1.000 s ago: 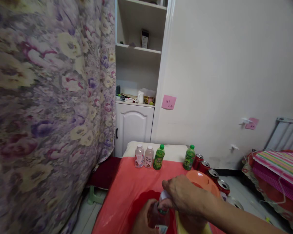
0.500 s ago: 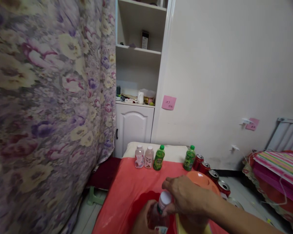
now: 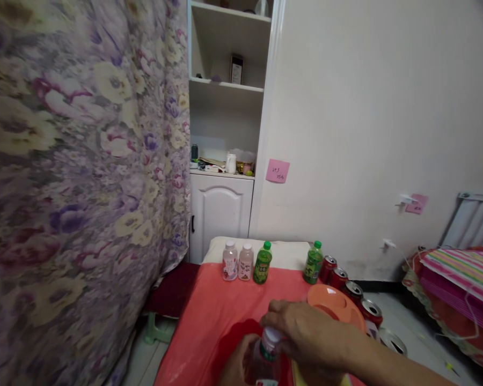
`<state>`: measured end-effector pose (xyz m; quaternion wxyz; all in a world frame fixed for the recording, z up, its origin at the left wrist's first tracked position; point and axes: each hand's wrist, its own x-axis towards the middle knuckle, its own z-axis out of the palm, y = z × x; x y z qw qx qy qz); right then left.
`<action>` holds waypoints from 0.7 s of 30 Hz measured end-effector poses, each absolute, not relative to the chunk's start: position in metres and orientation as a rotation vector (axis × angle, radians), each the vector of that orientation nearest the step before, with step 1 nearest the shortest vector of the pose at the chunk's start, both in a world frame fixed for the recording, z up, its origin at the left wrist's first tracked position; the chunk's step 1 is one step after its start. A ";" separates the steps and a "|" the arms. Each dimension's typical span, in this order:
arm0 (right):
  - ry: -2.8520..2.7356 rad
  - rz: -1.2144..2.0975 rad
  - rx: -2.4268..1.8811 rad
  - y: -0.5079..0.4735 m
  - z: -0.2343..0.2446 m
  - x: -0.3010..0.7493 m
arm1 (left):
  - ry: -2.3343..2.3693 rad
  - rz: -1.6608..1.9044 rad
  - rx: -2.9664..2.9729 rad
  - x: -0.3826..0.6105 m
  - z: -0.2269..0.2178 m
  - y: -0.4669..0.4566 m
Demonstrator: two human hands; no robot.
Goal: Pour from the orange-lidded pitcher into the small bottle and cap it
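Note:
At the bottom of the head view stands a clear plastic bottle (image 3: 266, 364) with a white cap (image 3: 271, 336), cut off by the lower edge. Wrapped round its body from the left is my left hand (image 3: 238, 362). My right hand (image 3: 306, 329) reaches in from the right, its fingers closed about the cap; the thumb is partly hidden. Behind the right wrist lies an orange divided plate (image 3: 326, 295). A red round shape (image 3: 225, 343) shows beneath the bottle, and a yellow edge (image 3: 300, 375) shows below the right hand.
Two pink-labelled bottles (image 3: 229, 262) and a green bottle (image 3: 262, 264) stand at the table's back. Another green bottle (image 3: 313, 264) stands farther right, beside several red cans (image 3: 338, 279) along the right edge. A floral curtain (image 3: 84, 187) hangs on the left.
My right hand has shifted slightly left and down over the cap, its fingers now lower. The bottle sits slightly lower in the view. My left hand keeps its hold.

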<state>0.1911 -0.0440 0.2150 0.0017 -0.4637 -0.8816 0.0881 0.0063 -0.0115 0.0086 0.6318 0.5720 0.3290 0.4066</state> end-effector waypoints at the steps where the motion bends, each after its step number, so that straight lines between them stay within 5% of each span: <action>1: -2.743 0.294 -1.472 -0.045 0.214 0.190 | 0.756 0.916 1.312 0.006 0.007 -0.010; 21: -2.460 0.475 -1.600 -0.057 0.202 0.182 | 0.800 0.924 1.383 0.005 0.011 -0.017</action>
